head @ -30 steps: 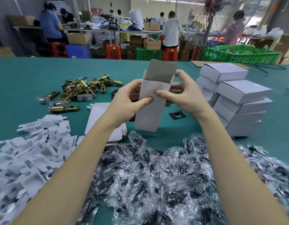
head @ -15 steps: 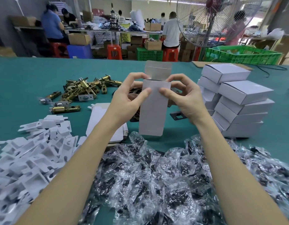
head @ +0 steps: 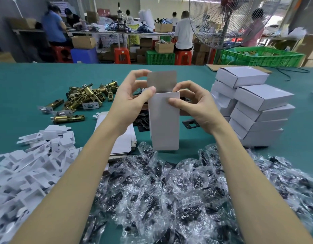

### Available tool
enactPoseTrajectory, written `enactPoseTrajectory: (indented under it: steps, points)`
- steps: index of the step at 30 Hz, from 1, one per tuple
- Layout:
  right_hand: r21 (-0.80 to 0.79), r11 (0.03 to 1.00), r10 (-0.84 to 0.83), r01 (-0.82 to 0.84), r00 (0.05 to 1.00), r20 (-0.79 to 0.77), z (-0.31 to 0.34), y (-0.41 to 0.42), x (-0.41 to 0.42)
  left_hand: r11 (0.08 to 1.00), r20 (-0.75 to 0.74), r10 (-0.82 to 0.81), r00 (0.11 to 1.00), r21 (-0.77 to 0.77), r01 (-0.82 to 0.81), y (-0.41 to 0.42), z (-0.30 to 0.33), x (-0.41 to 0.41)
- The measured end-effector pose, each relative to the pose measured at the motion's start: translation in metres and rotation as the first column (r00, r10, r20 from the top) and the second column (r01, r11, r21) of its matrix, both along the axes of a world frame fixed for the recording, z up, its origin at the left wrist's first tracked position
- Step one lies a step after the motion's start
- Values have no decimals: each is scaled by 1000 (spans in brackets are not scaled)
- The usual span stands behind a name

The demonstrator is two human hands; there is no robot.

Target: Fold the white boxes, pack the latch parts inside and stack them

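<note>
I hold a tall white box [head: 164, 122] upright above the green table [head: 29, 81], its grey top flap standing open. My left hand [head: 132, 99] grips the box's upper left edge, thumb on the front, fingers behind the flap. My right hand [head: 194, 104] grips the upper right edge, thumb on the front face. Brass latch parts [head: 85, 97] lie in a heap to the left. Closed white boxes [head: 254, 110] are stacked to the right. Flat box blanks [head: 120, 138] lie under my left wrist.
Bagged black parts [head: 169, 191] fill the near table. White folded card inserts [head: 25, 166] are piled at the near left. A black strike plate [head: 191, 123] lies by my right hand. A fan [head: 222, 23] and green crate [head: 261, 57] stand behind; people work at far benches.
The box has swung from tilted to upright and squared up. My left fingers have risen behind the top flap, and my right thumb has moved onto the front face.
</note>
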State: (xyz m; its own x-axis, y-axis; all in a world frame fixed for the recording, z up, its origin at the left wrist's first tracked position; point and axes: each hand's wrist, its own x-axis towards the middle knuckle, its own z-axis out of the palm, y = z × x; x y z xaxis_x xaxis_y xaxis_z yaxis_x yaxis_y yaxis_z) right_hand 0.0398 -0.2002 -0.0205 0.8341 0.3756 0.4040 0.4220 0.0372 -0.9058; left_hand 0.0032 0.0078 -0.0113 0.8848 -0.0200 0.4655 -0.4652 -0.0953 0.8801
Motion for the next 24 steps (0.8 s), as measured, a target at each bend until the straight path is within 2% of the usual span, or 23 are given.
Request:
enactPoseTrajectory:
  steps: [5, 8, 12, 17, 24]
  points:
    - [-31, 999, 12, -12, 1000, -14, -2, 1, 2, 998, -21, -35, 999, 43, 36, 2, 1, -1]
    - [-53, 998, 17, -18, 1000, -13, 0, 2, 2, 999, -57, -37, 998, 3, 37, 2, 5, -1]
    - [-75, 997, 35, -36, 999, -12, 4, 4, 1, 998, -60, 40, 997, -45, -43, 4, 6, -1]
    - [-79, 996, 27, -27, 1000, -7, 6, 2, 0, 992, -207, -82, 975, -115, 59, 7, 11, -4]
    - [-100, 995, 2, -4, 1000, -18, 6, 2, -2, 989, -236, -73, 969, -145, 39, 5, 11, -3]
